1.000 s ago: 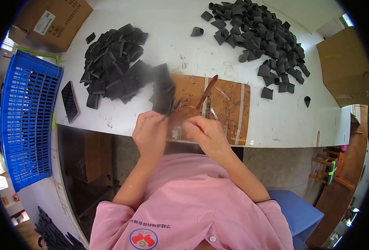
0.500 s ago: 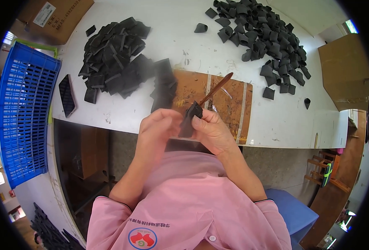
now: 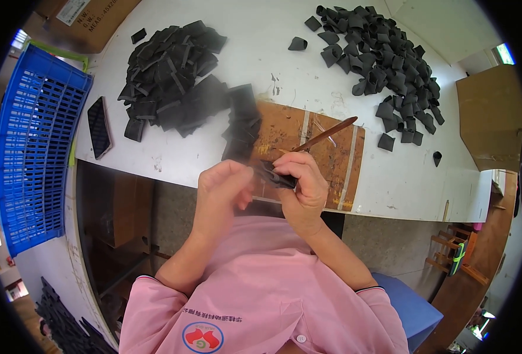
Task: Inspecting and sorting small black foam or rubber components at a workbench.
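At nine o'clock from the black piece (image 3: pixel 275 176), well apart from it, a blue basket (image 3: pixel 36 153) is seen beside the white table (image 3: pixel 402 186). Nearer, between nine and ten, a dark phone (image 3: pixel 99 128) is laid flat. Between ten and eleven, a heap of flat black pieces (image 3: pixel 166 76) is spread. At nine, close in, the left hand (image 3: pixel 216 183) is raised with thumb and fingers bent toward the piece's left end; they are blurred, and whether anything is gripped by them cannot be told. At eleven, an overlapping row of black pieces (image 3: pixel 241 118) is laid out. The black piece is held between the two hands, above the near edge of a brown board (image 3: pixel 334 162). Its long axis is set nearly crosswise, from between nine and ten to between three and four. The right hand (image 3: pixel 308 192) is the nearer: the piece's right end is clasped by its curled fingers. At two, a brown stick (image 3: pixel 329 133) is slanted beyond those fingers; between one and two, farther off, a heap of curled black pieces (image 3: pixel 385 65) is gathered.
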`<action>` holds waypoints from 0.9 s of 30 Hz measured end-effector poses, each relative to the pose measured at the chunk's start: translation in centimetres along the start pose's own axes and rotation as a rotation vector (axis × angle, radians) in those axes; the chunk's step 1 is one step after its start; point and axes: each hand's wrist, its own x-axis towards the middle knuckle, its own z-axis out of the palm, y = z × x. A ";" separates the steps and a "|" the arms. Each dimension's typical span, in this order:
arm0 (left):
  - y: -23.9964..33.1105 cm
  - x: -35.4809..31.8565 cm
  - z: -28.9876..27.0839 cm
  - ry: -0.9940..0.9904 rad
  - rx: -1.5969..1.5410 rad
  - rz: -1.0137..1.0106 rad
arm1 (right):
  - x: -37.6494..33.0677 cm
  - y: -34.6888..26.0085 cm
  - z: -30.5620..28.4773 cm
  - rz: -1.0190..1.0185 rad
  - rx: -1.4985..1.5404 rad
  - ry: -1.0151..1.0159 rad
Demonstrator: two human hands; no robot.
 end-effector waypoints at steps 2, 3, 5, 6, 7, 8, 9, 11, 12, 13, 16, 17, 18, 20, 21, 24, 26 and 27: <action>0.2 0.2 -0.1 -0.011 -0.062 -0.054 | 0.0 0.3 0.1 -0.069 -0.060 0.006; 0.3 0.2 -0.1 -0.024 -0.122 -0.108 | 0.0 0.4 0.1 -0.138 -0.120 0.015; 0.4 0.3 -0.2 -0.001 -0.142 -0.137 | -0.1 0.7 0.2 -0.152 -0.123 0.004; 0.4 0.3 -0.2 0.021 -0.160 -0.166 | -0.1 0.7 0.2 -0.166 -0.125 -0.005; 0.4 0.4 -0.2 0.021 -0.160 -0.164 | -0.1 0.7 0.3 -0.167 -0.124 -0.005; 0.2 0.4 -0.3 0.037 -0.161 -0.153 | -0.1 0.7 0.3 -0.179 -0.131 -0.017; 0.1 0.4 -0.4 0.052 -0.161 -0.141 | 0.0 0.7 0.4 -0.192 -0.138 -0.029; -0.1 0.4 -0.4 0.095 -0.065 -0.065 | 0.1 0.9 0.5 -0.232 -0.176 -0.054; -0.2 0.4 -0.4 0.138 0.030 0.008 | 0.2 0.9 0.6 -0.268 -0.216 -0.079; -0.4 0.5 -0.6 0.138 0.032 0.013 | 0.4 1.2 0.8 -0.272 -0.213 -0.077; -1.4 1.1 -1.3 0.214 0.155 0.220 | 0.9 1.9 1.8 -0.230 -0.713 -0.253; -1.5 1.2 -1.5 0.251 0.192 0.278 | 1.0 1.9 1.8 -0.233 -0.712 -0.250; -1.5 1.3 -1.6 0.286 0.228 0.335 | 0.9 1.7 1.8 -0.204 -0.763 -0.254; -1.4 1.1 -1.5 0.283 0.233 0.350 | 0.6 1.1 1.7 -0.175 -0.816 -0.260; -1.4 1.0 -1.5 0.280 0.237 0.364 | 0.6 0.4 1.5 -0.117 -0.657 -0.203; -1.1 0.4 -0.9 0.202 0.245 0.356 | 1.4 -2.3 0.9 0.134 -0.244 -0.190; -0.9 0.2 -0.1 0.135 0.229 0.361 | 1.6 -2.8 1.0 0.280 0.003 -0.167; -0.9 0.0 0.1 0.077 0.213 0.366 | 1.4 -2.6 0.8 0.280 -0.001 -0.161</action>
